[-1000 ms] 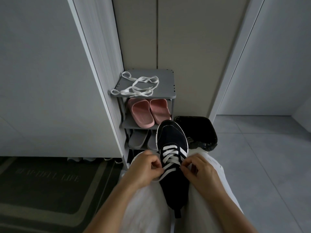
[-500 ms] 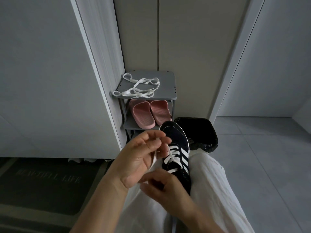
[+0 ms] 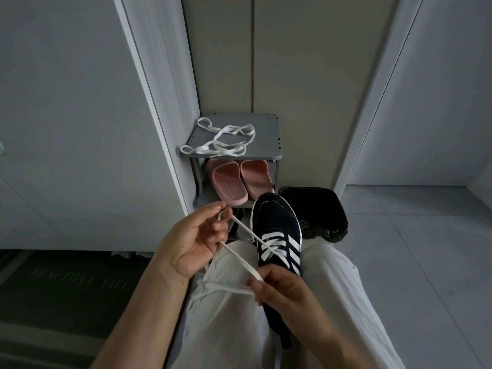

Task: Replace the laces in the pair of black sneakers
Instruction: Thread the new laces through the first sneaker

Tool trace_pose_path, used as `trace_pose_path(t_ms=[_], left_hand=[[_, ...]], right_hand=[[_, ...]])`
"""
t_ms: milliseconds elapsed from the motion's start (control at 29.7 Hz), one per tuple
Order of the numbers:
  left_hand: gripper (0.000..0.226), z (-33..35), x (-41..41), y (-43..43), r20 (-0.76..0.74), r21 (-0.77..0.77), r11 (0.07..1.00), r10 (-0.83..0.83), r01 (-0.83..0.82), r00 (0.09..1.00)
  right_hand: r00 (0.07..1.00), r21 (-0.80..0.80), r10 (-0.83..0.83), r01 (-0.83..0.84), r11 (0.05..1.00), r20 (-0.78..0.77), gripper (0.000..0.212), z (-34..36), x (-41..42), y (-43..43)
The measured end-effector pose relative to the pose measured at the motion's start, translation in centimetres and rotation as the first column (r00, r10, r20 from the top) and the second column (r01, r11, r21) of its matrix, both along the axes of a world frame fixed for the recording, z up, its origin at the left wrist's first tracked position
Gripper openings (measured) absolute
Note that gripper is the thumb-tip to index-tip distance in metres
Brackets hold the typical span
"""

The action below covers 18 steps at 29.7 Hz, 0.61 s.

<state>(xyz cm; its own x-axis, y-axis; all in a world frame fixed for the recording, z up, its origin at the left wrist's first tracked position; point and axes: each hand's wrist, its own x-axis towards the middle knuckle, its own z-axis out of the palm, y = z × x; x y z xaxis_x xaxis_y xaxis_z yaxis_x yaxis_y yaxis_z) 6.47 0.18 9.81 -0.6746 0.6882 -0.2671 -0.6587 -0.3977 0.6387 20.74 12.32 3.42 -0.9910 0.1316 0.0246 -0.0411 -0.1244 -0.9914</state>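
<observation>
Black sneaker on the lap: from the eyelets a second ago, the left hand, pinching the white lace, has drawn it out taut, the right hand pinching its other run, so probably one eyelet row is being worked.

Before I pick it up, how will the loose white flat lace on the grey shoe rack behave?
The loose white flat lace is probably floppy and light: it lies in slack loops on the grey shoe rack. One loop seems to overhang the front-left corner, so a push may slide it off.
</observation>
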Motion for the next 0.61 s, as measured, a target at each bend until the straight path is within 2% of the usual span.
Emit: trace_pose_path(t_ms=[34, 67, 101, 134, 202, 269, 336, 403, 437, 471, 504, 538, 605], left_hand=[[0.050, -0.3, -0.3, -0.2, 0.025, -0.007, 1.000, 0.011, -0.011, 1.000], [0.053, -0.6, -0.5, -0.3, 0.045, -0.008, 1.000, 0.018, -0.018, 0.999], [0.055, -0.8, -0.6, -0.5, 0.062, -0.011, 1.000, 0.025, -0.025, 0.998], [0.057, -1.0, -0.8, -0.6, 0.074, -0.026, 0.999, 0.038, -0.036, 0.997], [0.041, -1.4, -1.1, -1.0, 0.095, -0.103, 0.992, 0.077, -0.068, 0.992], [0.008, -1.7, -1.4, -1.3, 0.080, -0.223, 0.967, 0.146, -0.125, 0.986], [0.011, -2.4, -1.6, -1.4, 0.002, -0.320, 0.938, 0.142, -0.133, 0.990], [0.008, -3.1, -1.4, -1.4, -0.186, -0.497, 0.851, 0.086, -0.170, 0.979], [0.006, -3.3, -1.1, -1.3, -0.355, -0.627, 0.738, 0.015, -0.250, 0.935], [0.012, -3.6, -0.6, -1.3, -0.544, -0.707, 0.583, -0.088, -0.400, 0.834], [0.018, -3.6, 0.1, -1.3, -0.699, -0.674, 0.507, -0.203, -0.538, 0.685], [0.023, -3.3, 1.2, -1.2, -0.794, -0.597, 0.544, -0.293, -0.590, 0.533], [0.030, -2.7, 3.9, -0.6, -0.794, -0.598, 0.713, -0.466, -0.365, 0.390]], right_hand=[[0.999, 0.176, -0.047, 0.042, 0.984, 0.025, 0.011, 0.0, 0.3, 0.5], [0.992, 0.358, -0.121, 0.103, 0.928, 0.028, 0.009, 0.0, 0.5, 1.0], [0.981, 0.521, -0.193, 0.178, 0.835, -0.026, 0.008, -0.2, 0.7, 1.5], [0.967, 0.613, -0.236, 0.243, 0.752, -0.095, 0.011, -0.2, 1.0, 1.9], [0.953, 0.634, -0.272, 0.291, 0.717, -0.129, 0.016, -0.2, 1.4, 2.9], [0.939, 0.595, -0.322, 0.326, 0.735, -0.117, 0.024, -0.3, 1.7, 3.7], [0.917, 0.624, -0.349, 0.388, 0.678, -0.192, 0.012, -0.4, 1.7, 4.1], [0.901, 0.707, -0.306, 0.432, 0.561, -0.308, 0.024, -0.4, 1.6, 3.4], [0.905, 0.750, -0.258, 0.425, 0.507, -0.339, 0.026, -0.6, 1.5, 2.9], [0.903, 0.792, -0.218, 0.430, 0.434, -0.371, 0.028, -0.8, 1.3, 2.3], [0.896, 0.822, -0.184, 0.445, 0.356, -0.405, 0.034, -1.0, 1.0, 1.6], [0.885, 0.838, -0.163, 0.465, 0.285, -0.436, 0.039, -1.2, 0.7, 1.1], [0.867, 0.840, -0.150, 0.498, 0.215, -0.475, 0.030, -1.3, 0.1, 0.8]])
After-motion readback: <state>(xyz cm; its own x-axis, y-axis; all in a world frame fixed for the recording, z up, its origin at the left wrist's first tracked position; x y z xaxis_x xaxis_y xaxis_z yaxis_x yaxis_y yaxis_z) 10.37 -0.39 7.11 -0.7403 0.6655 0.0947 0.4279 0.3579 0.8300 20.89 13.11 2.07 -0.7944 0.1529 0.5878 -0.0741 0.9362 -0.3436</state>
